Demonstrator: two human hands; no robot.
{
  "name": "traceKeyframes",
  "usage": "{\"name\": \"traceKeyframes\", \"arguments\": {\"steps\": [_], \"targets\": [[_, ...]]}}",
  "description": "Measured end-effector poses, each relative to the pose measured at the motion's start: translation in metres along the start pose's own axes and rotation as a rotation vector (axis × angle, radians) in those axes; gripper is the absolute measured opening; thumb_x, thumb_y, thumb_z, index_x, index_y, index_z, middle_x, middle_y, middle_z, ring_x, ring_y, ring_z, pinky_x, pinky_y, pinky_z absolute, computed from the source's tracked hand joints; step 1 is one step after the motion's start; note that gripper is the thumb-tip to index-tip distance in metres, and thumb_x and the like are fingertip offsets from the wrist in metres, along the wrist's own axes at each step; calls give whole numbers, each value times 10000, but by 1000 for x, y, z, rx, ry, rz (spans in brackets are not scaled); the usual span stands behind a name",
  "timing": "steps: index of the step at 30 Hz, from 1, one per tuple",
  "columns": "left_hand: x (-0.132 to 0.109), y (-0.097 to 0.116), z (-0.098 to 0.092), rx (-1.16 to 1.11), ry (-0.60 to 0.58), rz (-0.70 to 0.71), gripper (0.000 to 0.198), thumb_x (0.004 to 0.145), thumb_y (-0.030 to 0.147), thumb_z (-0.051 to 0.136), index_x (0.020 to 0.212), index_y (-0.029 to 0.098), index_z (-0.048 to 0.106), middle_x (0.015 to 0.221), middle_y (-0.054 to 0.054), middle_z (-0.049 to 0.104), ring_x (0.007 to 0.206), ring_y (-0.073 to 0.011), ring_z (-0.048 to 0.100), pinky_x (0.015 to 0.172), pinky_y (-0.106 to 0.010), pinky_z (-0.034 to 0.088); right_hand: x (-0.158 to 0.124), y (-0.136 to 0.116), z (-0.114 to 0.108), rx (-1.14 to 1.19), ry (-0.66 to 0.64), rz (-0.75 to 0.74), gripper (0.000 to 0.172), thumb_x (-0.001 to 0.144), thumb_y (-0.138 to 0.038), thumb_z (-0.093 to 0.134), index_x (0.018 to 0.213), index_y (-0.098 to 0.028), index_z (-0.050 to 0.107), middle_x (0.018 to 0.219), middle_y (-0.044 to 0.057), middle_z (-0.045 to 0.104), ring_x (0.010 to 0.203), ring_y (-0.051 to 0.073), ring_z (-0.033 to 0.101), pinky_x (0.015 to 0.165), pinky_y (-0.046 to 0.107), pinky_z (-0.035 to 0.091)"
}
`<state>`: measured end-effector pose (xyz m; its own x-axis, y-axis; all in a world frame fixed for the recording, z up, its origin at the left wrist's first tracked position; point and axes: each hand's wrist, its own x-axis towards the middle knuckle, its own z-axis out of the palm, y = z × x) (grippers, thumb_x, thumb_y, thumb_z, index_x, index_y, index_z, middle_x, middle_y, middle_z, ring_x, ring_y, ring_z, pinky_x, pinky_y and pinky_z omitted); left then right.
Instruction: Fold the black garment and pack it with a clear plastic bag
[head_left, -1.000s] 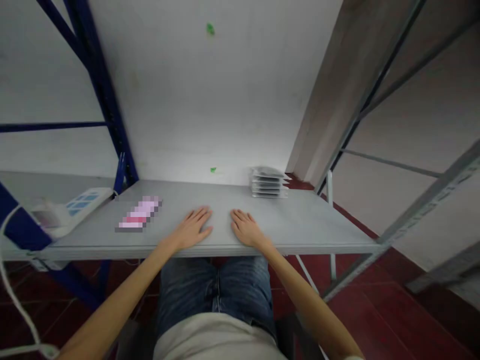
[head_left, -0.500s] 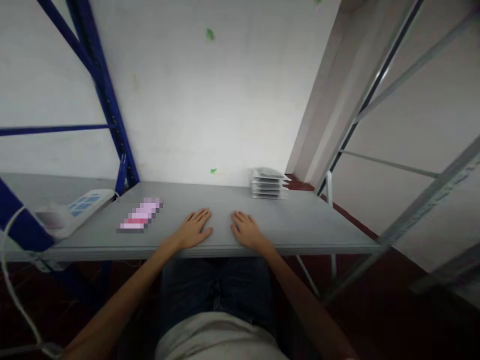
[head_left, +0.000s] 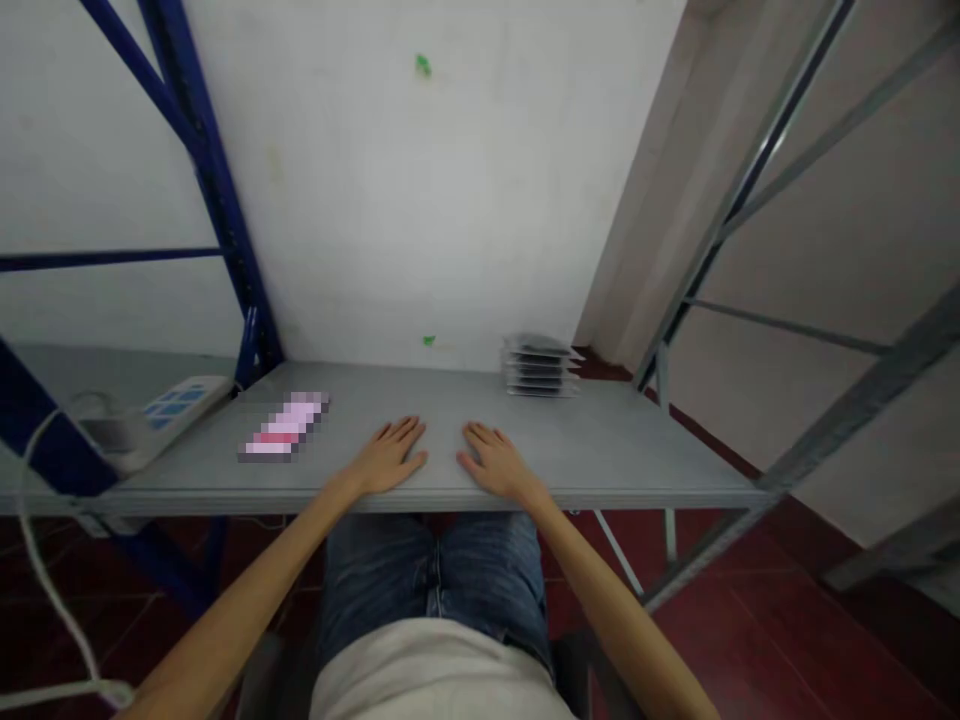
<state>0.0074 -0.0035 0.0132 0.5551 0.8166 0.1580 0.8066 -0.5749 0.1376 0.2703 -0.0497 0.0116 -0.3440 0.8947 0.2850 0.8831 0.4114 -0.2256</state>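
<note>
Palm down on the grey tabletop (head_left: pixel 615 450), my left hand (head_left: pixel 388 458) lies flat with its thumb held out toward the middle. My right hand (head_left: pixel 493 460) rests the same way a short gap to the right, fingers stretched toward the wall. Neither hand holds anything. Beyond my right hand, against the wall, sits a stack of several thin, flat items in clear wrapping (head_left: pixel 541 366); what they are I cannot make out. To the left of my left hand is a pink, blurred-out flat object (head_left: pixel 289 425), perhaps a phone screen.
A white power strip (head_left: pixel 180 415) with blue sockets lies at the left, its white cable (head_left: pixel 37 570) hanging down the front. A blue metal upright (head_left: pixel 225 210) stands at the left and a grey metal frame (head_left: pixel 705 270) at the right. Behind the table rises a white wall (head_left: pixel 450 200).
Both hands stay in place on the table. The picture has shifted very slightly, and the floor and jeans look brighter now.
</note>
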Motion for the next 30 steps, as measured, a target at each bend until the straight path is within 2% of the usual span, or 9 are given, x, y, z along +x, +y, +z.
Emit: {"name": "traceKeyframes", "arguments": {"steps": [25,30], "targets": [[1,0,2,-13,13,1,705,1021,589,306,1610,203,345,1684,-97,270,1572,-262,238,1275,-494,176,1,4,1,7,-5,-8,602,1059,-490,410,1547,-140,449,1619,151,418,1525,276,343,1256,504,249],[0,1,1,-4,1,-4,722,1020,598,273,1614,192,334,1690,-94,258,1579,-253,219,1282,-478,146,1,5,3,6,1,-4,593,1059,-491,410,1553,-164,443,1622,138,418,1526,267,343,1258,490,246]]}}
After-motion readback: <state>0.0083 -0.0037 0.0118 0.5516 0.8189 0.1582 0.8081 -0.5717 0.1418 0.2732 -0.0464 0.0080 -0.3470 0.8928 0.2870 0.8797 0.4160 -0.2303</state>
